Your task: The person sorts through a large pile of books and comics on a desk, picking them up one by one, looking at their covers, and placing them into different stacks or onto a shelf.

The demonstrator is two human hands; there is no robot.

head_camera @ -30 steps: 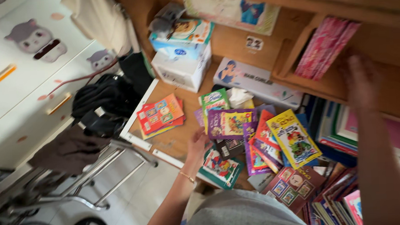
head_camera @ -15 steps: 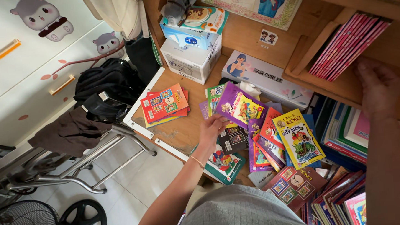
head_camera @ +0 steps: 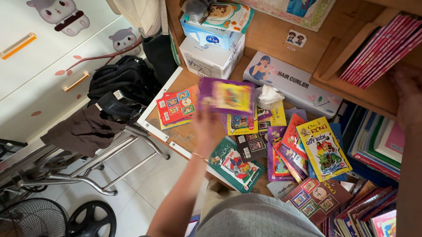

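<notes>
My left hand holds a thin purple and yellow book, lifted above the wooden desk. Under it lie several scattered thin books: a red one at the left, a green one near the front edge, a yellow one to the right. My right hand rests on the edge of the wooden shelf below a leaning row of pink books. Its fingers lie flat and hold nothing.
Stacked white and blue boxes and a long white box stand at the back of the desk. More books are piled at the right. A black bag sits on a metal rack; a fan stands on the floor.
My left hand has picked the purple and yellow book off the pile and raised it toward the back left. My right hand has stayed on the shelf edge.
</notes>
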